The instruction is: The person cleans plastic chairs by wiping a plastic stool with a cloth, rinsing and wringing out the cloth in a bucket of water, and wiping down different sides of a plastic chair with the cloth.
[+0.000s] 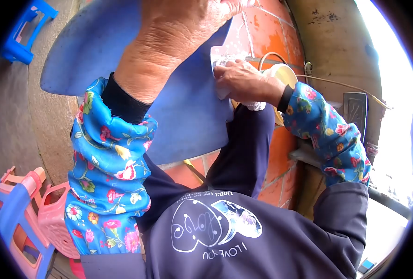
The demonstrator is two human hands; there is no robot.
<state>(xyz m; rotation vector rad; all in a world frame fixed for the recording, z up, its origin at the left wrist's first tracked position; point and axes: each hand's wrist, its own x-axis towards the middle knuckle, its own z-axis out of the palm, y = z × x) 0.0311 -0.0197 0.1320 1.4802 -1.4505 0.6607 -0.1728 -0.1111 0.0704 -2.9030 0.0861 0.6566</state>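
A large blue panel (183,116) with curved edges lies across and in front of my knees. My left hand (183,23) is raised over its upper part, close to the camera. The top of the frame cuts off most of its fingers, so what it holds, if anything, is hidden. At the panel's right edge, my right hand (246,81) has its fingers bent and pressed together, beside a pale patterned piece (220,53). What these fingers grip is too small to make out. Something white (255,106) shows just below this hand.
A blue stool (18,52) stands at the upper left; pink and blue plastic stools (57,218) are at the lower left. Right of my right hand are a round pale container (283,74), a thin hose (341,83) and a dark tray (355,109). Red tiles (267,37) cover the floor.
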